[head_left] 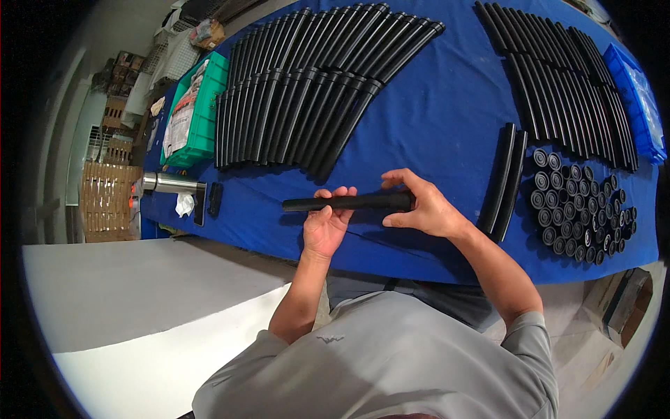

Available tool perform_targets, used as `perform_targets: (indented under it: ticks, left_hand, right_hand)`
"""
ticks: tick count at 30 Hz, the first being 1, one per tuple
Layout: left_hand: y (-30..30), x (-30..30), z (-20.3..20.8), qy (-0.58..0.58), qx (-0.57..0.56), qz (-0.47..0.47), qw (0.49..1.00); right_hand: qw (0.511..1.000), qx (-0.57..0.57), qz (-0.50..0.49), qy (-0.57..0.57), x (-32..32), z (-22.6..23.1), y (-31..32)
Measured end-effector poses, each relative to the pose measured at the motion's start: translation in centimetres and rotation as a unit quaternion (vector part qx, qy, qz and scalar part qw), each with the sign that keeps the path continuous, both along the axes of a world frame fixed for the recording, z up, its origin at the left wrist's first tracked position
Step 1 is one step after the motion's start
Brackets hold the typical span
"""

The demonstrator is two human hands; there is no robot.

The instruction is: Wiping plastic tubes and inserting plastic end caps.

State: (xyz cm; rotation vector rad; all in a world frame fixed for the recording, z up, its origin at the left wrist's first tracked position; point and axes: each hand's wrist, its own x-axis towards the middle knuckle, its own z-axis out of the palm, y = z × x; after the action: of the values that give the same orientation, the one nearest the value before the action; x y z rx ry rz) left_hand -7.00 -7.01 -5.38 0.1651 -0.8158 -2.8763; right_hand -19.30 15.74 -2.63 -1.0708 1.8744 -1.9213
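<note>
Black, 1 tube (345, 203) is held level above the blue table (433, 119), gripped by 2 hands: the left hand (326, 223) is closed around its middle, the right hand (422, 206) pinches its 3 o'clock end. 2 loose tubes (504, 178) lie at 3 o'clock; 1 green crate (204, 115) sits at 10 o'clock.

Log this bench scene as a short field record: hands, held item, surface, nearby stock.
left hand: grips the black tube from below, near its middle
right hand: pinches the tube's right end
tube pose: level, held above the blue table cover
far stock: rows of black tubes
right stock: more tubes, cluster of black end caps
left side: green crate, steel flask
</note>
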Motion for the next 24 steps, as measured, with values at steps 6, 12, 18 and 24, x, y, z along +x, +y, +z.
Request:
perform_targets:
  ticks: [6,12,18,24]
  left_hand:
    - [0.5,-0.9,-0.3,-0.015,-0.027,-0.021,0.999]
    - [-1.4,0.5,-0.2,0.021,-0.014,-0.031,0.999]
    - [-1.3,-0.2,-0.7,0.048,-0.017,-0.075,0.996]
    - [-1.6,0.2,-0.8,0.018,-0.004,-0.056,0.998]
  right_hand:
    - [0.970,0.129,0.091,-0.186,0.1,0.1,1.1]
    - [0.986,0.063,0.101,-0.117,0.5,0.5,-0.4]
    - [0.985,0.100,0.120,-0.068,-0.3,0.5,0.8]
    - [0.983,0.077,0.126,-0.113,0.1,0.6,0.6]
